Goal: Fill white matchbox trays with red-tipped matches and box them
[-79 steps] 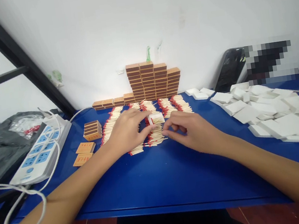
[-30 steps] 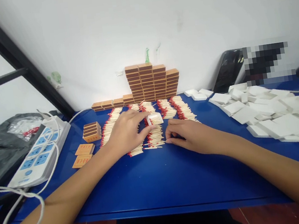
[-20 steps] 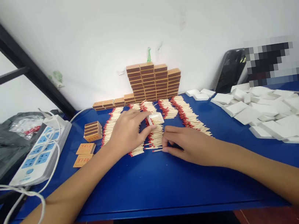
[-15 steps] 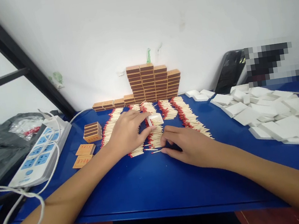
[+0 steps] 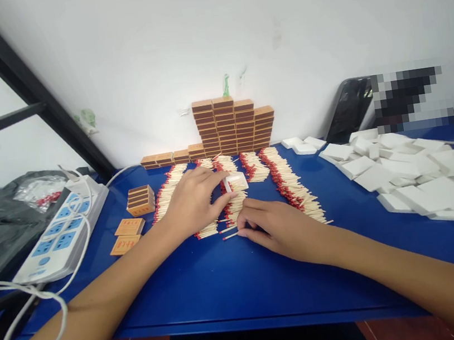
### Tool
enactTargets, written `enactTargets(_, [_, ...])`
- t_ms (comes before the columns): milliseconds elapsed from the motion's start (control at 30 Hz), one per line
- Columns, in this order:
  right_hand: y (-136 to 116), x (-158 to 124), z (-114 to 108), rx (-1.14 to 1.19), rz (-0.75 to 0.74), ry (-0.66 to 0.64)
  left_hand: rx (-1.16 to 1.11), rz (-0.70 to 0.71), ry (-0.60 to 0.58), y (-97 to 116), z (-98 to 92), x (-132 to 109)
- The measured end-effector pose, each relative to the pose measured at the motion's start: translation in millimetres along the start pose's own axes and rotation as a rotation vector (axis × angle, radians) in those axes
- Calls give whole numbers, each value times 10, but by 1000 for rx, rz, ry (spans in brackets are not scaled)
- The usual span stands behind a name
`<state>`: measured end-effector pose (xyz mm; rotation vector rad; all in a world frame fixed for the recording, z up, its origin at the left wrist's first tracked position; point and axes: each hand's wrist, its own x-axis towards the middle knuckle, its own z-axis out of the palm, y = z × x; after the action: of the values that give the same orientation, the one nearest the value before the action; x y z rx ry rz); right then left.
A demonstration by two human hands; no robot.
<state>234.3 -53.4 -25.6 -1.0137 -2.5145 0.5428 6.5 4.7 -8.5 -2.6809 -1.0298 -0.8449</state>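
Between the thumb and fingers of my left hand (image 5: 197, 196) is a small white matchbox tray (image 5: 236, 182) with some matches in it, held over the middle row of matches (image 5: 232, 207). My right hand (image 5: 279, 227) is closed at the near end of that row, its thumb and index finger pinching the end of a red-headed match (image 5: 230, 236). Another match lies just behind it. More rows of red-headed matches (image 5: 292, 186) spread over the blue table on both sides of my hands.
Stacked matchboxes (image 5: 225, 128) stand against the wall. A small matchbox stack (image 5: 140, 200) and flat orange matchbox sleeves (image 5: 126, 236) lie at left, beside a white power strip (image 5: 60, 232) with a looping cable. White trays (image 5: 412, 166) are heaped at right, near a dark phone (image 5: 347, 108).
My right hand has moved slightly left and toward me, its thumb and finger closing on the match. That match has shifted nearer. My left hand and the tray have stayed in place.
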Motion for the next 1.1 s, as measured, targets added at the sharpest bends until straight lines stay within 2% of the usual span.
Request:
enactTargets(200, [2, 42, 72, -4, -43, 41, 17, 6, -5, 15, -14, 13])
enactTargets(467, [8, 20, -35, -28, -11, -48, 5, -5, -29, -3, -21, 9])
enactTargets(533, [39, 17, -119, -38, -13, 17, -10, 1, -17, -3, -18, 7])
enactTargets(667, [164, 30, -276, -135, -1, 285, -62, -10, -18, 27, -14, 8])
enactTargets(733, [224, 40, -315, -162, 21, 367, -112, -25, -26, 51, -11, 7])
enactTargets(800, [262, 48, -325, -179, 43, 387, -165, -39, -31, 72, -7, 4])
enactTargets(967, [282, 59, -308, -149, 14, 343, -206, -48, -37, 85, -9, -3])
enactTargets(1100, [263, 58, -310, -120, -15, 383, -197, -43, -28, 82, -23, 2])
